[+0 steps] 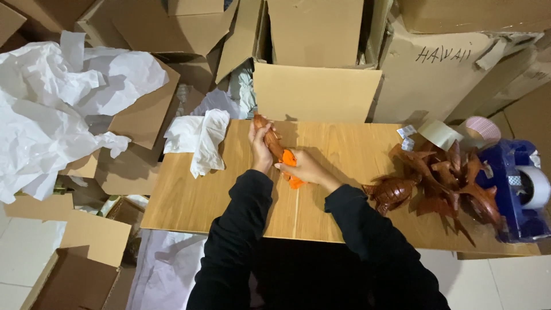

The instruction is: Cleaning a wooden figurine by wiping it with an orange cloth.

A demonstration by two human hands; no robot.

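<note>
My left hand grips a brown carved wooden figure over the wooden board. Against the lower part of that figure my right hand presses an orange cloth. Both arms wear black sleeves. A pile of several similar brown carved figures lies on the board to the right of my right hand.
White crumpled paper lies on the board's left end, with a larger heap further left. Cardboard boxes surround the board. Tape rolls and a blue dispenser sit at the right edge.
</note>
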